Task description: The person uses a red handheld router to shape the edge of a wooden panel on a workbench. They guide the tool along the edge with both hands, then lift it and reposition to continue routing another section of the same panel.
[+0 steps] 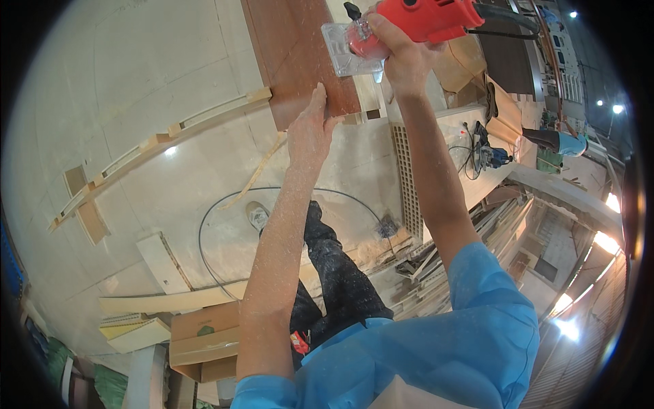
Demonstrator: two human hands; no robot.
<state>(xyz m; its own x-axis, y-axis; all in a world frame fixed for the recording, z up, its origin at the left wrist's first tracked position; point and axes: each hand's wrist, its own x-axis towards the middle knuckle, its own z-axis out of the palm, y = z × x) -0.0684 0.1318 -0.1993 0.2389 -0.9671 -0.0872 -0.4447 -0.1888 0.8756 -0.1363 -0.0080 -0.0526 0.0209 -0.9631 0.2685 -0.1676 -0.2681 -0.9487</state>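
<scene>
Looking straight down here. The right hand (402,58) has its grip clamped around the body of an orange trim router (415,20), which sits up near the top edge of the view. The router's clear square base plate (340,51) rests flat on a reddish-brown board (300,54), right at the board's right-hand edge. A black cable runs off the router's back end toward the right.

The left hand (310,129) is laid flat with the fingers together and stretched out, grip not closed on anything, just pressing on the near corner of that same board. Both forearms are dusted with fine sawdust.

The board lies on a pale desk (136,102) that fills most of the left half of the view. A long strip of light wood (163,136) with little blocks along it runs diagonally across the desk, its upper end touching the board's left edge. A thin black cord (204,225) loops in an arc further down, near the person's shoe.

Off to the right there's another power tool in blue and black (487,155) lying on a pale surface, well apart from the hands, with stacks of wood offcuts below it. Cardboard boxes (204,334) sit lower left.
</scene>
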